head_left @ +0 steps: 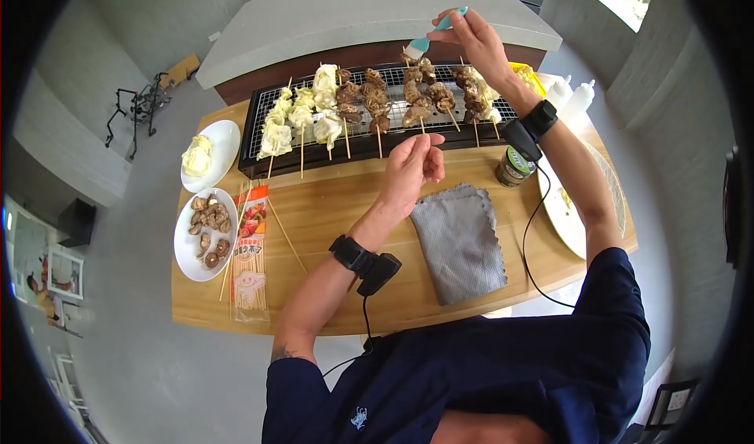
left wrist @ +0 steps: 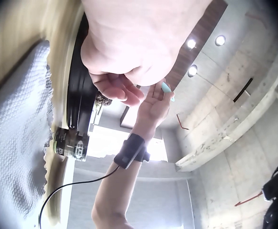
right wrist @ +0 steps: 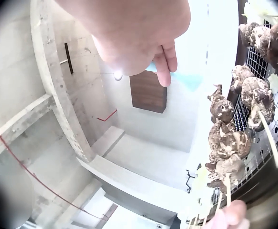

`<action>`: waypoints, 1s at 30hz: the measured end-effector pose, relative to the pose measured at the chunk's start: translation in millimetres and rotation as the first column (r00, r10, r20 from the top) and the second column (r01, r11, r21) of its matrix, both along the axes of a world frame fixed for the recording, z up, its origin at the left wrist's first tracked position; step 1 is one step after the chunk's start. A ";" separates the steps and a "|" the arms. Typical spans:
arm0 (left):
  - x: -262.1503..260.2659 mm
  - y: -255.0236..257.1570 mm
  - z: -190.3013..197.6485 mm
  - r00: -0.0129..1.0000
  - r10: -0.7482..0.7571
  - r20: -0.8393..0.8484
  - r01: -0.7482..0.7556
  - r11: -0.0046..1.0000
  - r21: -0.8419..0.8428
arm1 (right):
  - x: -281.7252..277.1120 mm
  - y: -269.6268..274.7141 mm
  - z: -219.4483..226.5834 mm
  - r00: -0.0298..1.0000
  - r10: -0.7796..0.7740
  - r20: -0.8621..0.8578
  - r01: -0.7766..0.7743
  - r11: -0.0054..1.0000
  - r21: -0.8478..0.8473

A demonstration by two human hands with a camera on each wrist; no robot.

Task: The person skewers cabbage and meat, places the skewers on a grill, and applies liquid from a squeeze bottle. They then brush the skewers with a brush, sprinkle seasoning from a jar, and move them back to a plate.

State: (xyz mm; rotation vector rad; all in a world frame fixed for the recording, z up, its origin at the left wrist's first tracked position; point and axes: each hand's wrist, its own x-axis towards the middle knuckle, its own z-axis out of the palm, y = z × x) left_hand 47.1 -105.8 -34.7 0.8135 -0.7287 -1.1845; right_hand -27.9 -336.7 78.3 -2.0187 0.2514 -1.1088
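My right hand (head_left: 481,45) holds a turquoise basting brush (head_left: 421,44) by its handle, its pale head at the top end of a mushroom skewer (head_left: 414,95). My left hand (head_left: 408,169) pinches the lower end of that skewer's stick at the front edge of the grill (head_left: 322,157). In the right wrist view, the left fingertips (right wrist: 232,215) grip the stick below the browned mushroom pieces (right wrist: 227,140). Beside it lies a shorter mushroom skewer (head_left: 443,96). More mushroom skewers (head_left: 375,98) and pale leafy vegetable skewers (head_left: 301,113) lie across the wire rack.
At left are a plate of pale leaves (head_left: 224,142), a plate of mushrooms (head_left: 184,259) and a packet of sticks (head_left: 250,263). A grey cloth (head_left: 459,244), a dark jar (head_left: 514,168), white squeeze bottles (head_left: 580,98) and a large plate (head_left: 569,228) stand nearer the right.
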 end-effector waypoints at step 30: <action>9.0 -5.6 -8.1 0.906 -0.031 -0.423 -0.020 0.993 -0.114 | -34.9 76.9 10.9 0.971 0.131 -0.202 -0.155 0.982 -0.109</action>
